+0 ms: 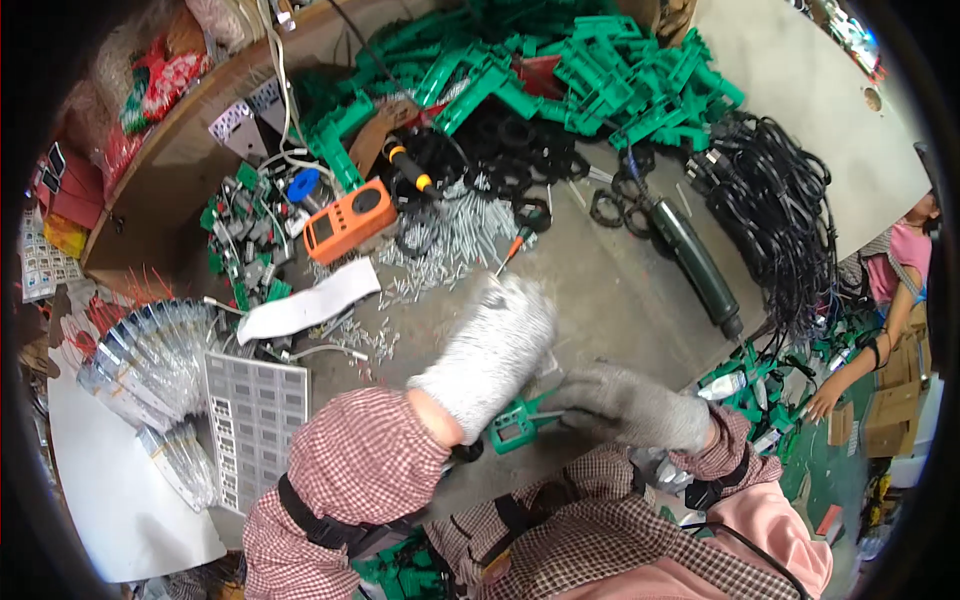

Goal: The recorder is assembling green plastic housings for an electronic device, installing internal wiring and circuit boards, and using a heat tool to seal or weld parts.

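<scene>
My left hand (505, 335), in a white knitted glove, reaches over the near side of a heap of loose screws (455, 235). Its fingertips are bunched beside the shaft of a small orange-handled screwdriver (518, 243); whether they hold it or a screw is hidden. Low in front of me, my right hand (635, 405), in a grey glove, is closed at the right edge of a small green device (513, 428) with a grey display. The right glove is slightly blurred.
An orange meter (350, 222) and a white paper strip (310, 302) lie left of the screws. Green plastic parts (620, 80) are piled at the back. Rightward are a dark power screwdriver (695, 265) and bundled black cables (775, 210). Another person's hand (826, 398) is at far right.
</scene>
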A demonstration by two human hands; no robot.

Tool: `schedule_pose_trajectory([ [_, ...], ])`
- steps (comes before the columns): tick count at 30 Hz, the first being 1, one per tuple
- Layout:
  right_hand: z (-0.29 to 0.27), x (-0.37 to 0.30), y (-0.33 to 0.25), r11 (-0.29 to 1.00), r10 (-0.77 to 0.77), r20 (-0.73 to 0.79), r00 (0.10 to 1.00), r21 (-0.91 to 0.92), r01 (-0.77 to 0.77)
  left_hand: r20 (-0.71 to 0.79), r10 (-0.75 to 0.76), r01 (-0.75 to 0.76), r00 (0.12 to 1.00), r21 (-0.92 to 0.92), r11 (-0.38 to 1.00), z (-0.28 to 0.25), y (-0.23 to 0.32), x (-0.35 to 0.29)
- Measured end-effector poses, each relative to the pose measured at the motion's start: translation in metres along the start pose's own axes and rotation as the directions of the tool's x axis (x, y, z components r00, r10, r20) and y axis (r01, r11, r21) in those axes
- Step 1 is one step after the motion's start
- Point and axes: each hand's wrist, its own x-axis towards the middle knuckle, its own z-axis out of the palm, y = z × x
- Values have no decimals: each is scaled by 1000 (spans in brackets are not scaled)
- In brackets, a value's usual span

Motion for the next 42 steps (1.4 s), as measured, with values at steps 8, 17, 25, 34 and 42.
schedule_pose_trajectory([
  [8, 20, -7, 11, 978, -95, 19, 995, -185, 97, 23, -61, 49, 998, -881, 470, 11, 2, -26],
  [17, 15, -8, 14, 981, -115, 79, 990, -149, 126, 49, -96, 90, 994, -871, 484, 17, 7, -31],
  [25, 26, -12, 9, 994, 33, 57, 998, -104, -27, 304, 264, 47, 916, -732, 679, -15, -10, -41],
  [34, 75, -18, -27, 998, -5, 86, 996, -59, 10, 323, 171, 81, 931, -637, 766, -18, -11, -67],
  [42, 39, 2, -2, 906, -19, -37, 999, -422, 2, -134, -348, 217, 928, -566, 796, 2, 8, -155],
])
